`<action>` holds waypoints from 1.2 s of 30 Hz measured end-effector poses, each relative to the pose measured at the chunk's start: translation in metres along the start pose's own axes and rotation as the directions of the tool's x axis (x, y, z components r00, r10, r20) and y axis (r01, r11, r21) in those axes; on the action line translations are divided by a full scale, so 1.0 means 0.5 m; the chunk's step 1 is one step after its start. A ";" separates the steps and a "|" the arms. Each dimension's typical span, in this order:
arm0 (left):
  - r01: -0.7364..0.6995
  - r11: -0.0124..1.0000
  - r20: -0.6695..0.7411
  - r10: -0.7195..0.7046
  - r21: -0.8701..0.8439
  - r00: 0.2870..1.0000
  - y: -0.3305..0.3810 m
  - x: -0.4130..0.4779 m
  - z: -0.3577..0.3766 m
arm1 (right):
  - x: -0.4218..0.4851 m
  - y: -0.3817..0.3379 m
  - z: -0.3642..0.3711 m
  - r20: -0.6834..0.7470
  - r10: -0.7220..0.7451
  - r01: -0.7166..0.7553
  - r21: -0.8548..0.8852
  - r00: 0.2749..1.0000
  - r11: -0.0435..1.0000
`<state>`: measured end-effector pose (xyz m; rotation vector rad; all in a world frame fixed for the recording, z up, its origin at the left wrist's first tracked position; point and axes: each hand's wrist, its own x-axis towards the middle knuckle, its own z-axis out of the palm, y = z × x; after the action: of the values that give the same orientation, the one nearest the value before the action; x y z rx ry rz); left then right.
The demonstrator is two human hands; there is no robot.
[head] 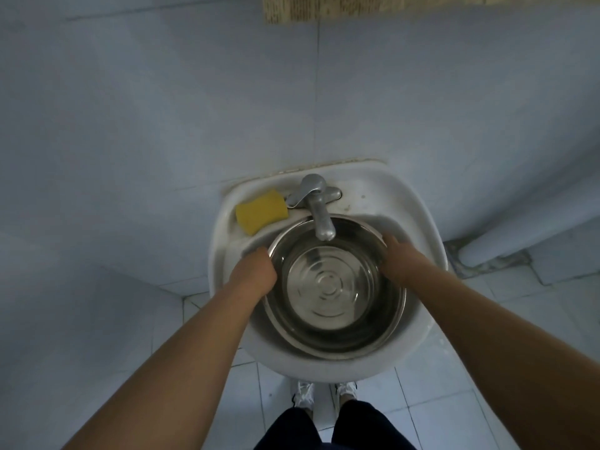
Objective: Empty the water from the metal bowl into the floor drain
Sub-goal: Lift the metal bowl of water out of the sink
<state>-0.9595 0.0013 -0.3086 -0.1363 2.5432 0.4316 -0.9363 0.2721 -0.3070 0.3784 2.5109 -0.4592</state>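
A round metal bowl (331, 287) holding clear water sits inside a small white wall sink (418, 222), under the faucet spout. My left hand (255, 271) grips the bowl's left rim, fingers curled over the edge. My right hand (394, 258) holds the right rim, fingertips reaching toward the back of the bowl. The bowl rests level in the basin. No floor drain shows in this view.
A metal faucet (316, 206) overhangs the bowl's back edge. A yellow sponge (259, 211) lies on the sink's left ledge. White floor tiles (454, 401) surround my shoes below the sink. A pale pipe (519, 241) runs along the floor at right.
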 end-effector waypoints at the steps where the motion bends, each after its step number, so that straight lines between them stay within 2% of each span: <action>1: 0.020 1.000 0.004 -0.020 -0.014 1.000 0.000 0.001 0.001 | 0.006 0.001 -0.001 0.002 0.005 -0.005 -0.012 1.000 1.000; 11: 0.147 0.972 0.040 -0.142 -0.182 0.989 0.004 -0.006 0.014 | 0.028 0.004 -0.008 0.066 0.020 -0.021 0.006 0.998 1.000; 17: 0.143 0.972 0.065 -0.133 -0.185 0.989 0.009 -0.036 0.008 | 0.009 0.005 -0.019 0.087 0.045 -0.043 -0.027 0.995 0.999; 31: 0.069 0.992 -0.006 -0.070 -0.105 0.998 0.006 -0.073 -0.010 | -0.053 0.012 -0.041 0.079 0.049 -0.046 -0.048 0.996 0.998; 36: 0.059 0.995 0.027 -0.056 -0.082 0.998 0.007 -0.087 -0.016 | -0.073 0.014 -0.049 0.088 0.047 -0.042 -0.056 0.995 0.998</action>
<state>-0.9272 0.0025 -0.2779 -0.2333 2.4916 0.5136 -0.9158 0.2818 -0.2687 0.3828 2.4178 -0.3810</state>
